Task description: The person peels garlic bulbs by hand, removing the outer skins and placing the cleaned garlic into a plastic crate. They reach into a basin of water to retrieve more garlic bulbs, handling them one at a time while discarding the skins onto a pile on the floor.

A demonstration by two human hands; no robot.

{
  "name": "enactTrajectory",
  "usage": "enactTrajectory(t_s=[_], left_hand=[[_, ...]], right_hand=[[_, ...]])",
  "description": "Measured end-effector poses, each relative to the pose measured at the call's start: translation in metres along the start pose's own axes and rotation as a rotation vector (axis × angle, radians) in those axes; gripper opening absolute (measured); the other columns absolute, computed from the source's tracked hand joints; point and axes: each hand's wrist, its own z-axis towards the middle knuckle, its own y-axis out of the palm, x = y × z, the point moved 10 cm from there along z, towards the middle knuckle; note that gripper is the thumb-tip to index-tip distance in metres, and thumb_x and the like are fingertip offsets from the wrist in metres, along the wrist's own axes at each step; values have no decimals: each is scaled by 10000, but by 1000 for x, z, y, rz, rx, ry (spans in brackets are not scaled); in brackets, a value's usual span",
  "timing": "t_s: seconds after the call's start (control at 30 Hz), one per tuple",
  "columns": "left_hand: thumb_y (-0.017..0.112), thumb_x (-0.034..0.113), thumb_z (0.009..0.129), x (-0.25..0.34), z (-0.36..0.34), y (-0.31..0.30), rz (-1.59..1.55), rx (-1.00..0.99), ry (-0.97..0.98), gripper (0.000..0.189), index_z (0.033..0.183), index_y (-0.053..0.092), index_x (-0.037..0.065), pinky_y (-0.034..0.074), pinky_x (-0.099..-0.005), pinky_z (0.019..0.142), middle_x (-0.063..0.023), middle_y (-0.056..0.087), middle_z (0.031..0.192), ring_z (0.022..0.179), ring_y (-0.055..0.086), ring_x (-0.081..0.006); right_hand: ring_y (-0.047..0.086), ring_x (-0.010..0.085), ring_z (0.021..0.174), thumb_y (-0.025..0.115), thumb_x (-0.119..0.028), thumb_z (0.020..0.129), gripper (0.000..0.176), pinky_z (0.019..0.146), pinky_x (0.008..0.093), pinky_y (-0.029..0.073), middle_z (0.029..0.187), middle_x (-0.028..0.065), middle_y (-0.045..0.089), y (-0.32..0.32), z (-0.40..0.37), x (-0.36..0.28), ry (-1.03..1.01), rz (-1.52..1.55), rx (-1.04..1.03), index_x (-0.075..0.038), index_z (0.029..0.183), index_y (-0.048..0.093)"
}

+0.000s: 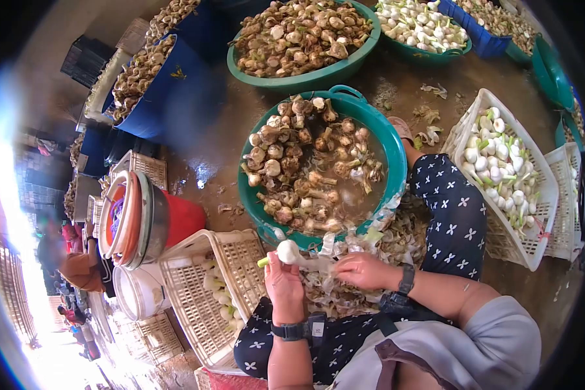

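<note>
My left hand (285, 286) holds a white, peeled garlic bulb (288, 251) with a short green stem pointing left. To its right, my right hand (359, 270) has its fingers pinched on a thin strip of pale skin (318, 264) that stretches towards the bulb. Just beyond both hands, a green tub (396, 153) holds brown unpeeled garlic bulbs (291, 156) in murky water. Loose garlic skins (396, 244) are piled between the tub and my legs.
White crates with peeled garlic stand at the right (539, 253) and beside my left arm (192, 325). Further off are a large green basin (305, 81) of unpeeled garlic, a blue tub (151, 107) and stacked buckets (151, 224). People (81, 266) are at the far left.
</note>
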Motion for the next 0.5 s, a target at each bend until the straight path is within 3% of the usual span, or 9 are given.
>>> enactTrajectory(t_s=[0.07,0.13,0.23,0.27,0.3,0.33,0.37,0.43,0.5], left_hand=[[561,329,879,2,-3,-9,94,129,-16,197,917,525,139,419,-216,516,10,613,827,697,583,-109],[553,336,882,5,-7,-10,115,126,-23,202,913,526,138,395,-211,488,13,608,802,667,573,-102],[535,343,887,6,-9,-11,157,147,-34,227,892,517,117,374,-208,441,12,583,744,616,556,-87],[522,352,892,9,-16,-3,291,143,-16,244,884,512,108,374,-207,439,7,574,724,603,546,-84],[510,362,897,8,-19,5,426,132,-3,263,875,508,100,375,-206,437,3,564,704,591,537,-81],[421,477,909,-1,-16,13,573,-25,47,409,887,523,82,374,-203,442,-15,535,689,496,462,-83],[364,516,914,-4,-18,36,634,-223,177,491,1003,498,53,411,-200,521,-54,561,830,594,497,-91],[325,518,923,4,-30,55,659,-278,347,532,1126,444,41,427,-196,595,-77,555,963,698,512,-95],[303,450,944,12,-21,37,535,-107,209,481,1142,425,30,419,-225,677,-90,549,1017,769,503,-106]], right_hand=[[587,269,860,604,-259,798,196,721,365,465,866,92,637,-2,-5,23,122,-260,-137,-73,840,654],[588,267,838,599,-271,793,204,709,375,461,831,82,632,-1,-9,37,259,-519,-271,-72,790,643],[581,295,817,560,-354,816,307,735,391,451,854,107,611,-25,10,-6,88,-586,-27,-52,840,608],[592,262,835,500,-367,876,310,700,378,483,897,94,605,-35,16,-20,41,-454,181,-68,906,577],[592,262,835,500,-367,876,310,700,378,483,897,94,605,-32,27,-23,54,-467,188,-68,906,577],[600,254,836,464,-371,899,325,673,374,499,902,96,606,-15,30,18,450,307,113,-66,939,570],[608,246,837,429,-375,922,342,646,370,516,906,98,606,20,18,35,801,1101,31,-64,973,563],[615,238,792,387,-362,942,358,582,354,528,901,113,600,9,35,37,612,1659,-59,-54,1064,524],[623,275,788,377,-546,885,610,591,356,530,1023,197,592,-65,46,-45,-13,1693,-354,-55,1240,443]])
